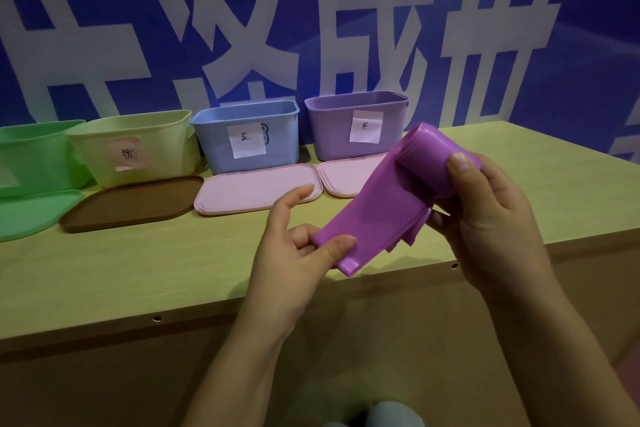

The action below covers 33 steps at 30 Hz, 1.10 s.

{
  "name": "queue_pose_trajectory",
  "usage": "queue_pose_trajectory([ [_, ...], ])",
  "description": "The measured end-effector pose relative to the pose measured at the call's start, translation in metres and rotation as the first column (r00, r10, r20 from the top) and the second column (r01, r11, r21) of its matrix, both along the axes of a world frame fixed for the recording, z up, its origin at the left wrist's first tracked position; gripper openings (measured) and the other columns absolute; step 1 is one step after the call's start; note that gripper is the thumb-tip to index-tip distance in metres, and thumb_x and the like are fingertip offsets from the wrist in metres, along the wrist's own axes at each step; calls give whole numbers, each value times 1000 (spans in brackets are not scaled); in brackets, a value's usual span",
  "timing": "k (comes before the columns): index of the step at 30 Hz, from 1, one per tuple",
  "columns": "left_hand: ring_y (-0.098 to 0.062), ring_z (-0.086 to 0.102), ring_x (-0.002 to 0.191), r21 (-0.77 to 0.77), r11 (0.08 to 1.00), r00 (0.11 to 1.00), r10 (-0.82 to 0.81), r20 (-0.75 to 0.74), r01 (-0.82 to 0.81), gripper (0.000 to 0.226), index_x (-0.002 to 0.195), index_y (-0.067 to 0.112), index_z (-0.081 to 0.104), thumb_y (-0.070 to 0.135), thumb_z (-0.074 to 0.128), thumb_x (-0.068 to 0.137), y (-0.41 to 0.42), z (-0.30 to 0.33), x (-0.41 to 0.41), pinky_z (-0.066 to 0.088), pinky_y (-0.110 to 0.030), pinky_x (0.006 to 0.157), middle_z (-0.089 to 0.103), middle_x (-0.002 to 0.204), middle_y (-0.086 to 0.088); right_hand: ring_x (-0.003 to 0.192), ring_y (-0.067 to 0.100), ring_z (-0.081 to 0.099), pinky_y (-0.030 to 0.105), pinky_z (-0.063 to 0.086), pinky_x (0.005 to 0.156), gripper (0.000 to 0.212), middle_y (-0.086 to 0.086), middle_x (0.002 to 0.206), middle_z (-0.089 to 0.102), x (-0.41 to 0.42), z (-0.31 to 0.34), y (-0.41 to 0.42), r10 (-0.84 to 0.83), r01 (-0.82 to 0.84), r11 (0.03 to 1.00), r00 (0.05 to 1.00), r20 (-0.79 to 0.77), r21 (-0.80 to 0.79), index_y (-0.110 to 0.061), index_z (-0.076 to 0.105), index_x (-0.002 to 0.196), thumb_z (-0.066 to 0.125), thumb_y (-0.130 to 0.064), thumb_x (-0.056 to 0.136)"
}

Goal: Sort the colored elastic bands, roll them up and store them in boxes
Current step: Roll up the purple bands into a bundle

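Observation:
A purple elastic band (pixel 377 211) is partly rolled, held in the air above the table's front edge. My right hand (pixel 491 218) grips the rolled end at the upper right, thumb on top of the roll. My left hand (pixel 298 246) pinches the loose flat end between thumb and fingers at the lower left. Along the back of the table stand open boxes: a green box (pixel 31 156), a yellow box (pixel 135 149), a blue box (pixel 249 135) and a purple box (pixel 360 125), the last three with paper labels.
Lids lie flat in front of the boxes: a green lid (pixel 31 215), a brown lid (pixel 131 203), a pink lid (pixel 252 191) and a second pink lid (pixel 346 177). The wooden table (pixel 138 267) stands against a blue wall with large white characters.

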<state>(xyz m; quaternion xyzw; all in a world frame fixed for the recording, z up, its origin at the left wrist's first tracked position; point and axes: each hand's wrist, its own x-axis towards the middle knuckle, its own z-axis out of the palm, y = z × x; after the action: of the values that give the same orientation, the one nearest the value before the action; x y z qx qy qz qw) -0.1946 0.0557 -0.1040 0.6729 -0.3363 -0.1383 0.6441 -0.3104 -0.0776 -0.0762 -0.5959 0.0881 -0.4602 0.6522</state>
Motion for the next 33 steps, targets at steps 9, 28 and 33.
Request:
queue_pose_trajectory([
  [9,0,62,99,276,927,945,-298,138,252,55,119,38,52,29,78,73,8,1,7,52,-29,86,66,109,14,71,10,66,22,52,56,37,3,84,66,-1,3,4,206,-210,977,973,-107,-29,-17,66,97,71,-45,73],
  [28,-24,69,87,60,937,934,-336,-125,345,27,97,9,68,9,75,70,14,1,1,56,-37,80,73,95,-12,93,12,65,24,54,72,36,-9,99,66,-8,-5,16,89,-174,911,969,-233,-374,-28,60,109,70,-32,74],
  [33,-16,67,78,75,923,925,-372,-79,377,29,97,12,69,19,69,69,25,5,2,54,-28,70,73,92,-9,92,9,66,19,53,72,36,-11,97,68,-15,0,14,109,-171,906,978,-177,-387,-25,60,106,71,-22,72],
])
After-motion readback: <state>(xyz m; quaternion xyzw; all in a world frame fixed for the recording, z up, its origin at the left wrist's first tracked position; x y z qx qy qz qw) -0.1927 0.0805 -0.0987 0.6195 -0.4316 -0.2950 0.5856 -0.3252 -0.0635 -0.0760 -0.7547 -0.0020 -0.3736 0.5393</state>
